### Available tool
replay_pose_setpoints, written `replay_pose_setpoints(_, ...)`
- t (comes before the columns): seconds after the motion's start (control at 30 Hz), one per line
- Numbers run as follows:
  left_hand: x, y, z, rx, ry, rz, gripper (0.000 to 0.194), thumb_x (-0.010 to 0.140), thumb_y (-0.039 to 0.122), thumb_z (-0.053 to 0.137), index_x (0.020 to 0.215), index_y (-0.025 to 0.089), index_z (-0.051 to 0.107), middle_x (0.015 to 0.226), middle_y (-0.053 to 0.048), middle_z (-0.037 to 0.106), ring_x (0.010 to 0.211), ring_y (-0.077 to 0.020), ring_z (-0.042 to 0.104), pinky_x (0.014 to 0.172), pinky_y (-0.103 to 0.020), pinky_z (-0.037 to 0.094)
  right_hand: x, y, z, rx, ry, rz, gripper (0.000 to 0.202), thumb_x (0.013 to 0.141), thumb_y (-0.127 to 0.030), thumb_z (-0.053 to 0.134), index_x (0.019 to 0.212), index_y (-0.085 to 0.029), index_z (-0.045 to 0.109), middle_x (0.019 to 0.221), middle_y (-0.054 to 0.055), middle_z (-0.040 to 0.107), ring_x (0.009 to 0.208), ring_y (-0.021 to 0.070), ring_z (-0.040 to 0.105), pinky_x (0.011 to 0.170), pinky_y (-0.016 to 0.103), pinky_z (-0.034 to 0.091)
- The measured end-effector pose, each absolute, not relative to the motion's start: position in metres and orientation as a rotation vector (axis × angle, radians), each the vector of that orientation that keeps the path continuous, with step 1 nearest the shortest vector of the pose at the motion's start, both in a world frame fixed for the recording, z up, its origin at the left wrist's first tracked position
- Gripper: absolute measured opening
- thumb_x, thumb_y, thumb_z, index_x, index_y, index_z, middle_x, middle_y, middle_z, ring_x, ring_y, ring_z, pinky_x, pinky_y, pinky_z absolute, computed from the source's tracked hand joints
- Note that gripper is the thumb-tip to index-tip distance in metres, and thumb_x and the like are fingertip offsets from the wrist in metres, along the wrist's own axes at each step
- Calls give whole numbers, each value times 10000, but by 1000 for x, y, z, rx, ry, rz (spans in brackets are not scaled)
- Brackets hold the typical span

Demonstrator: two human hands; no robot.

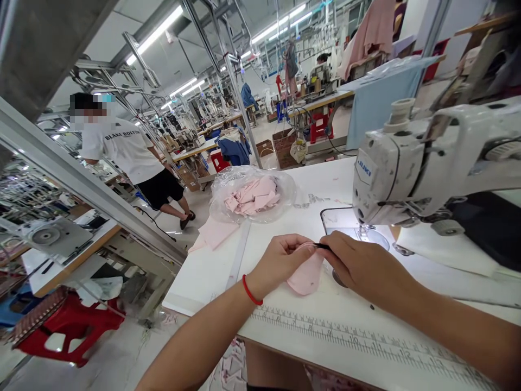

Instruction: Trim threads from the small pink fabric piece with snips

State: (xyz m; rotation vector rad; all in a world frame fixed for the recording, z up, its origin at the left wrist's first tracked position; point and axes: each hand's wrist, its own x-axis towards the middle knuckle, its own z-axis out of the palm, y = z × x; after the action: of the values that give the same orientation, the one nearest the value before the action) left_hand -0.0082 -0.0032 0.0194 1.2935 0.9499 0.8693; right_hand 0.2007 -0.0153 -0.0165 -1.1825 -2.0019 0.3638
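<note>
"Why is the table [199, 285] laid out so?"

"The machine [386, 174] stands to the right; the bag [287, 189] sits farther off, probably to leave room."

"And up close?"

"The left hand [287, 255] pinches the cloth [306, 277] by its edge, over the table, presumably steadying it; the right hand [358, 263] curls round a black tool [323, 246] at that edge."

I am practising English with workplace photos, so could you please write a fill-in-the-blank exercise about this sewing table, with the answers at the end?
1. The band on the wrist of the left hand is ____ in colour.
2. The brand name on the sewing machine reads ____.
3. The fabric piece hanging from the left hand is coloured ____.
4. The person in the white T-shirt wears ____ shorts.

Missing words: red; JUKI; pink; black.
</note>
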Motion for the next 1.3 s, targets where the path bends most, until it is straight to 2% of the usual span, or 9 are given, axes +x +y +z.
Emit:
replay_pose_setpoints(0.13, -8, -2, 19, 1266, 934, 874, 496, 742, 595, 953, 905, 150, 808, 863, -56, 735, 770, -149, 627, 716, -282, 467, 200, -14, -15, -1164, -1867, 576, 451, 1087, -635, 404, 909, -263, 585, 755, 36, 626, 616, 200, 517, 602, 358, 351)
replay_pose_setpoints(0.23, -7, 2, 17, 1142, 882, 891, 541, 687, 603, 982, 912, 147, 799, 872, -59, 739, 773, -160, 638, 730, -290, 477, 200, -13, -10, -1122, -1747, 818, 502, 1070, -737, 416, 1009, -270, 593, 669, -28, 529, 576, 169, 466, 561, 330, 383)
replay_pose_setpoints(0.37, -7, 6, 17, 1059, 884, 946, 581, 650, 615, 995, 913, 148, 772, 830, -35, 715, 753, -157, 624, 722, -286, 485, 199, -13, -2, -1005, -1717, 1219, 655, 887, -890, 616, 970, -240, 638, 623, -65, 463, 485, 112, 369, 439, 279, 318)
replay_pose_setpoints(0.47, -8, 6, 18, 1103, 923, 1007, 556, 694, 616, 974, 917, 150, 769, 827, -17, 709, 761, -142, 608, 722, -269, 473, 199, -14, -1, -972, -1655, 1337, 605, 795, -801, 802, 889, -229, 631, 698, -49, 499, 545, 101, 415, 469, 257, 350)
replay_pose_setpoints(0.63, -13, 5, 23, 1231, 961, 1026, 566, 714, 663, 938, 889, 156, 758, 816, -18, 705, 746, -142, 599, 701, -273, 467, 203, -13, -9, -1018, -1544, 1365, 535, 813, -716, 829, 835, -229, 609, 625, -81, 423, 500, 79, 325, 433, 239, 228)
replay_pose_setpoints(0.8, -19, 6, 29, 1403, 1062, 1097, 514, 746, 644, 913, 843, 165, 754, 777, -9, 686, 723, -132, 563, 677, -267, 444, 206, -12, -9, -1033, -1489, 1442, 514, 856, -712, 794, 878, -247, 576, 536, -63, 517, 436, 80, 325, 414, 248, 151)
replay_pose_setpoints(0.97, -20, 8, 29, 1575, 1148, 1119, 503, 814, 668, 837, 842, 174, 743, 724, 9, 619, 685, -128, 513, 629, -259, 417, 205, -11, -10, -1052, -1504, 1440, 520, 848, -728, 795, 886, -259, 575, 490, -57, 528, 418, 105, 385, 405, 247, 172)
replay_pose_setpoints(1.1, -20, 10, 23, 1662, 1175, 1085, 499, 877, 672, 765, 869, 175, 739, 725, 5, 612, 675, -133, 513, 620, -262, 416, 205, -9, -16, -1088, -1586, 1322, 515, 921, -763, 685, 895, -259, 579, 495, -51, 523, 401, 116, 399, 390, 259, 199)
replay_pose_setpoints(1.3, -26, 15, 20, 1830, 1236, 1135, 238, 940, 428, 746, 918, 191, 756, 916, -62, 699, 829, -191, 600, 722, -309, 475, 213, -6, -20, -1110, -1814, 825, 335, 1010, -584, 628, 947, -255, 645, 693, 9, 630, 561, 173, 536, 538, 323, 402)
